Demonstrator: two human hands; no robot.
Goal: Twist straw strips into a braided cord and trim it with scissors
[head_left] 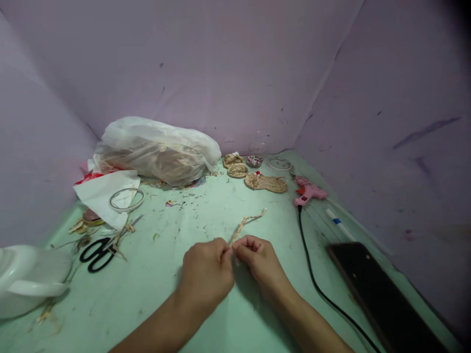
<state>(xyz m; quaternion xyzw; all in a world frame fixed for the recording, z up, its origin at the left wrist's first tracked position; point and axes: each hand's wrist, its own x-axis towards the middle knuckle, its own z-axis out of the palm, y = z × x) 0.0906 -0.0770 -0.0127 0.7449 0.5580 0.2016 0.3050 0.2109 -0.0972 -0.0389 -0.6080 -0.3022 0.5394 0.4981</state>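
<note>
Both hands meet at the middle of the green tabletop around a short braided straw cord (240, 230). My left hand (206, 267) is closed in a fist on the cord's near end. My right hand (259, 260) pinches at the same spot, thumb against fingertips. From between the fingers the cord runs away from me and bends right to a thin tip. What lies inside the fingers is hidden. Beyond the cord rests a woven straw sole (265, 183) with a red bead, beside a small woven slipper (233, 160) and a round woven piece (237, 170).
A pink glue gun (308, 191) with a black cable and a phone (382, 294) lie at right. Scissors (97, 254), a white jug (33, 279) and a tape ring (127, 200) are at left. A plastic bag (158, 149) and a bead container (254, 161) stand at the back.
</note>
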